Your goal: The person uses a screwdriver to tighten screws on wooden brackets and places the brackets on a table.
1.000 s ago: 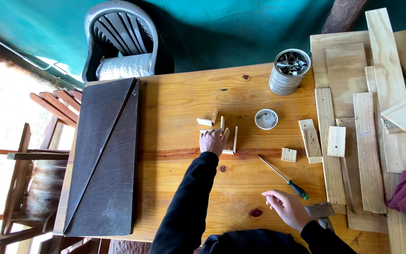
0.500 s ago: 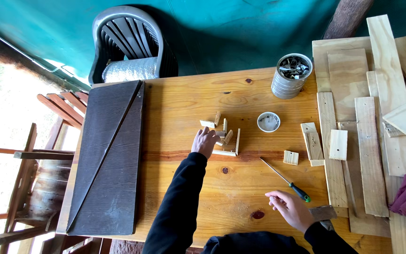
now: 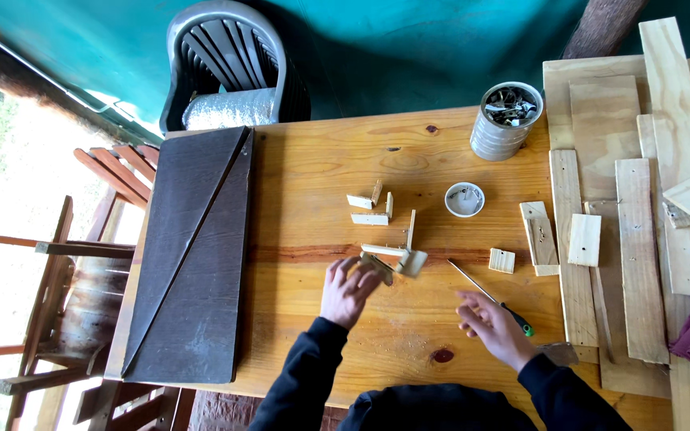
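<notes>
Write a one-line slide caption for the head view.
Left hand holds small wooden piece; right hand hovers near screwdriver on wooden table.

No labels, signs or screens are to be seen. One round silver tin (image 3: 506, 121), filled with small metal pieces, is stood at the far edge of the counter (image 3: 305, 168).
</notes>
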